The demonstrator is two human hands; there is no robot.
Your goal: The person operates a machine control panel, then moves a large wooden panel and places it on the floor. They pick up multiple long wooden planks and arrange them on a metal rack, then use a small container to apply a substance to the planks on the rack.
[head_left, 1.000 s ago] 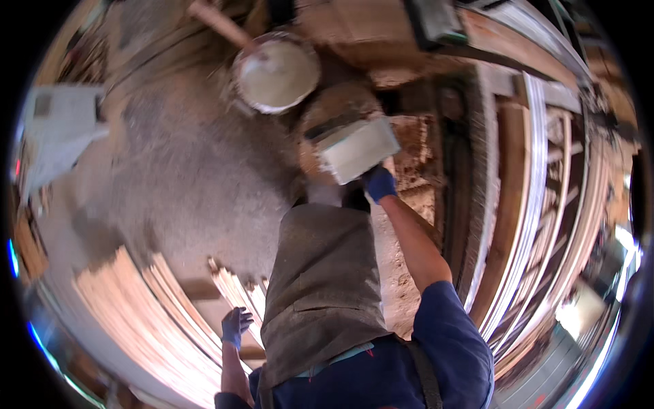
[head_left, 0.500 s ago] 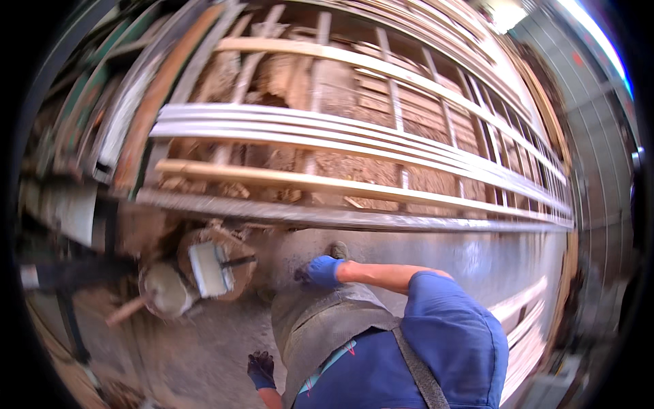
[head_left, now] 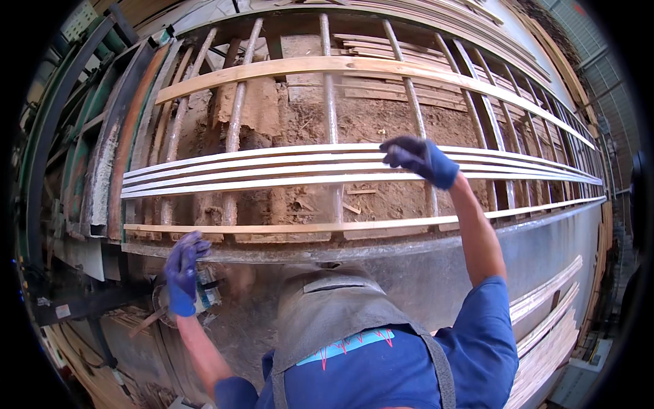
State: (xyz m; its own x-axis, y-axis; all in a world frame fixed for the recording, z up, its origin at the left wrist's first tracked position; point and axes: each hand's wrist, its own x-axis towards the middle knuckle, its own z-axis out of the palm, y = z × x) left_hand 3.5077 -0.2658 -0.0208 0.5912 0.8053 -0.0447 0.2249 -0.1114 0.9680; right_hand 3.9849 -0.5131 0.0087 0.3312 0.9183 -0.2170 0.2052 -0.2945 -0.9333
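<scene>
Head view, right hand point(head_left: 421, 158) over slats point(head_left: 286, 170)

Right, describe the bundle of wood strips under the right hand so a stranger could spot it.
Across the long slatted conveyor rack lies a band of pale thin wood strips, under the blue-gloved right hand. Unlike the single strips above and below, these lie bunched together.

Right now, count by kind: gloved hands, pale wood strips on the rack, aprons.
Blue-gloved hands: 2, left hand and right hand
Pale wood strip groups on the rack: 3, top strip, middle bundle, bottom strip
Grey apron: 1
Total: 6
</scene>
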